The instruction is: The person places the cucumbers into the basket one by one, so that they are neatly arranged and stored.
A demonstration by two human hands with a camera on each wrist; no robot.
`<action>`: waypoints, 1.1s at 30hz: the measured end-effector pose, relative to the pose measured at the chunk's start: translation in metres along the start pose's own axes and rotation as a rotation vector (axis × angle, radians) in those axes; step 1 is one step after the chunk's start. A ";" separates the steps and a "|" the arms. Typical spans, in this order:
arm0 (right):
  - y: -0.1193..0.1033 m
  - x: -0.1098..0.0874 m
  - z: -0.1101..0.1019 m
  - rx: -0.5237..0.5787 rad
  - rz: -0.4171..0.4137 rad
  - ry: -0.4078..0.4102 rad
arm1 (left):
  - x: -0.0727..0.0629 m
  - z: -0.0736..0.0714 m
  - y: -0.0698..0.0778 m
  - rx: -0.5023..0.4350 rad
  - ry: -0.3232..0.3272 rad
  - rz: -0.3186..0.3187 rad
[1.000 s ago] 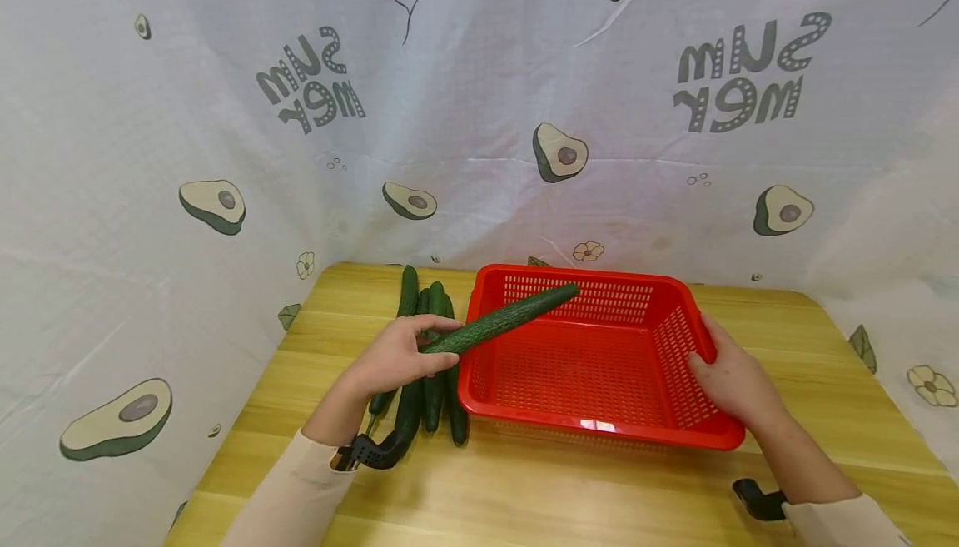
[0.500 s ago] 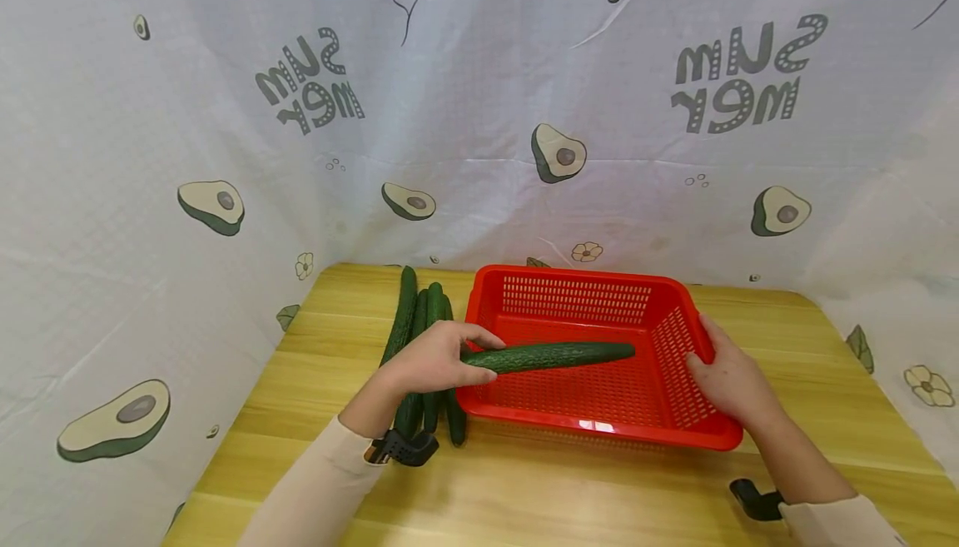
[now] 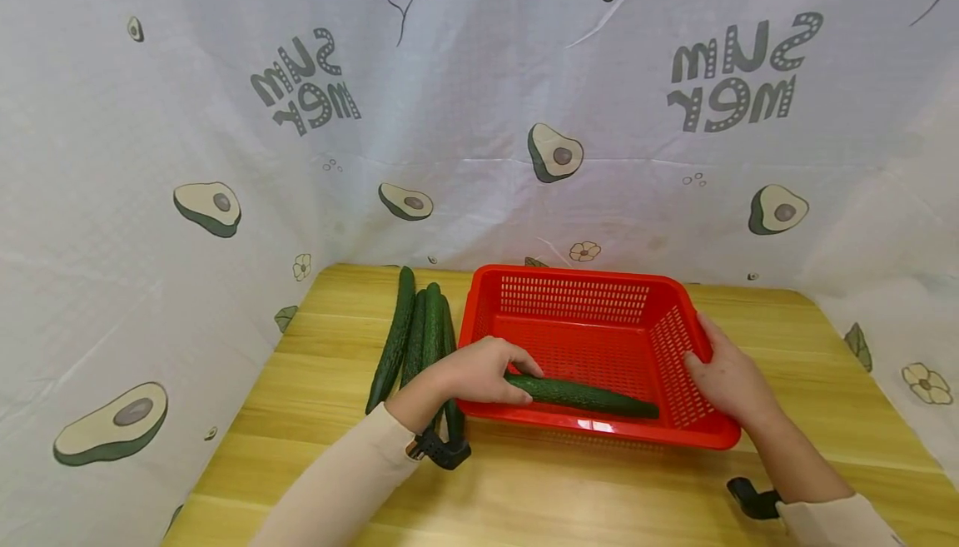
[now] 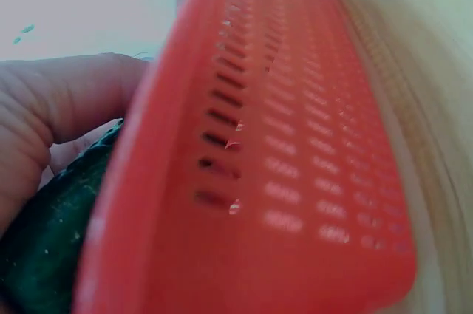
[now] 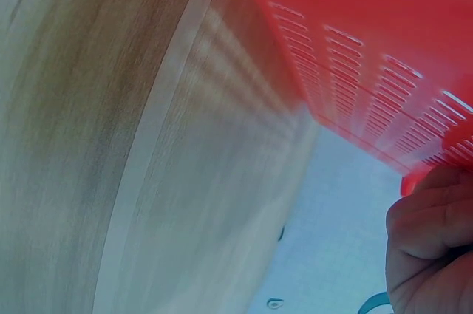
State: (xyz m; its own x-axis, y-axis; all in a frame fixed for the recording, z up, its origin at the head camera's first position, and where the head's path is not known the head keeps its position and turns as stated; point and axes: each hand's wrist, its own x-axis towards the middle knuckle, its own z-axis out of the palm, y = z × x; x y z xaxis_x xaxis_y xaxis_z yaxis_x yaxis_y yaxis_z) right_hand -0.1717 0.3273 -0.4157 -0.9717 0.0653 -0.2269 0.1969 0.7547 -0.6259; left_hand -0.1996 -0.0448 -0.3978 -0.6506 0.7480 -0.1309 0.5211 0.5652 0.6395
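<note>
In the head view my left hand (image 3: pixel 487 370) grips one end of a long dark green cucumber (image 3: pixel 588 395). The cucumber lies low along the near side inside a red plastic basket (image 3: pixel 569 272). My right hand (image 3: pixel 730 379) holds the basket's right rim, thumb on the inside. In the left wrist view the basket's slotted wall (image 4: pixel 295 144) covers part of the cucumber (image 4: pixel 52 233) and of the left hand (image 4: pixel 59 107). Curled fingers of the right hand (image 5: pixel 436 240) show at the basket's edge in the right wrist view.
Several more cucumbers (image 3: pixel 393 343) lie side by side on the wooden table (image 3: pixel 315 380), left of the basket. A white patterned sheet (image 3: pixel 464 97) hangs behind and at the sides of the table.
My left hand has moved right and toward me with the cucumber, lowering it from above the left rim into the basket. The right hand stays on the rim.
</note>
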 end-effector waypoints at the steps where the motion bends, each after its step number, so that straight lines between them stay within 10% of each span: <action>1: 0.000 0.000 0.000 0.000 0.000 0.000 | 0.002 0.002 0.000 0.007 -0.013 0.004; 33: -0.002 -0.009 0.006 0.021 0.011 0.023 | 0.032 0.027 -0.005 0.062 -0.251 -0.151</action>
State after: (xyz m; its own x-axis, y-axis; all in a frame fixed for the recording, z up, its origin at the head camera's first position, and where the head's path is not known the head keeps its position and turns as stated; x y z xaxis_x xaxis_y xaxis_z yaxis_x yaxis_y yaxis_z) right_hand -0.1621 0.3215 -0.4171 -0.9723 0.0885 -0.2164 0.2096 0.7401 -0.6390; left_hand -0.2080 -0.0148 -0.4257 -0.5704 0.7124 -0.4088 0.4669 0.6907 0.5522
